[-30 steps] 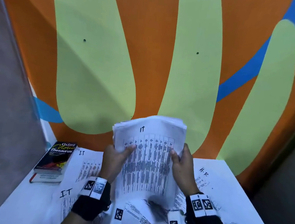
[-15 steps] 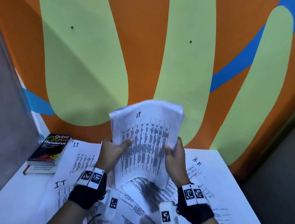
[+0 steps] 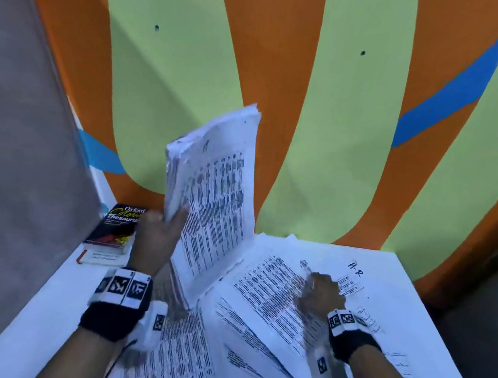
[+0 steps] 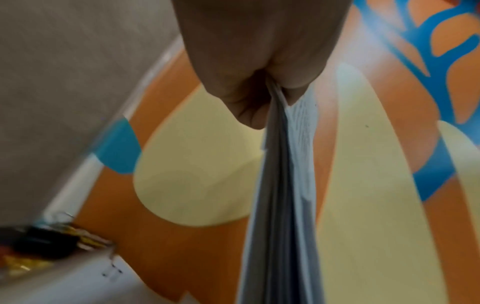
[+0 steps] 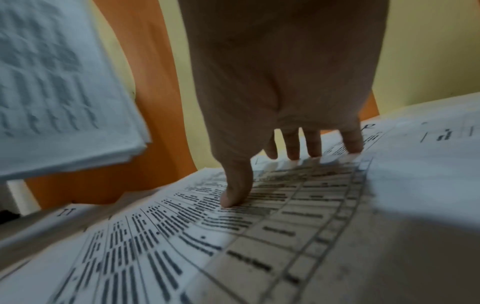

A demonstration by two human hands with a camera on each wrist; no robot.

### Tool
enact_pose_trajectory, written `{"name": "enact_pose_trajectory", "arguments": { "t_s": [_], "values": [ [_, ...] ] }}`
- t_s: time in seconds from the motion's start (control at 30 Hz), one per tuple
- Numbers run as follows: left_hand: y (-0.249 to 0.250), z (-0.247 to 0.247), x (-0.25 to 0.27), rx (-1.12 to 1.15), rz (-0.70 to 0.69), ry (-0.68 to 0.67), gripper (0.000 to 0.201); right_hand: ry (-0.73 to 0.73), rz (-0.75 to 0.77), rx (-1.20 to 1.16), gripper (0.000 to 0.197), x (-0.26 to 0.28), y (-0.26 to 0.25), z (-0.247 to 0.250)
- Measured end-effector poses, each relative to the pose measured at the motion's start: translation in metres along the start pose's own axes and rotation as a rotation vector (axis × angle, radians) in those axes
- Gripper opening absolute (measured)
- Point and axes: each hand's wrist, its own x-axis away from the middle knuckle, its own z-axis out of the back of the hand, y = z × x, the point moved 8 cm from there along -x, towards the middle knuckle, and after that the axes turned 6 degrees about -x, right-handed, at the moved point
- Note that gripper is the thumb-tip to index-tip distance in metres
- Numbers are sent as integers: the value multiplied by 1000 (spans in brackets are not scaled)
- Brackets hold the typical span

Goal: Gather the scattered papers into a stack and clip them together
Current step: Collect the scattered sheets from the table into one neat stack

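Observation:
My left hand (image 3: 172,223) grips a thick stack of printed papers (image 3: 213,204) by its left edge and holds it upright, tilted left, above the table. Seen edge-on in the left wrist view, the stack (image 4: 280,205) is pinched between the thumb and fingers of the left hand (image 4: 267,88). My right hand (image 3: 320,293) is down on a loose printed sheet (image 3: 263,294) lying on the table. The right wrist view shows the right hand (image 5: 262,174) with straight fingers, its fingertips (image 5: 233,197) touching that sheet (image 5: 233,236). No clip is visible.
Several more loose sheets cover the white table (image 3: 37,321), one marked "H-R" (image 3: 356,269). An Oxford thesaurus (image 3: 116,229) lies at the back left corner. A grey partition (image 3: 22,141) stands on the left and a painted wall (image 3: 335,136) behind.
My right hand has let go of the stack and dropped onto a loose sheet on the table. The left hand alone now holds the stack, swung left and turned edge-on.

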Motion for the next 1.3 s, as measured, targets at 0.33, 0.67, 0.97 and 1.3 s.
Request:
{"name": "enact_pose_trajectory", "arguments": {
  "t_s": [0.33, 0.67, 0.97, 1.3],
  "values": [
    [-27, 107, 5, -145, 87, 309, 37, 211, 138, -107, 22, 1, -18, 48],
    [-31, 155, -1, -188, 25, 399, 38, -106, 193, -909, 10, 76, -99, 65],
    [-29, 185, 2, -195, -11, 431, 35, -133, 77, -389, 31, 85, -178, -98],
    [-40, 181, -1, -119, 34, 406, 27, -90, 219, -317, 41, 117, -195, -101]
  ]
}}
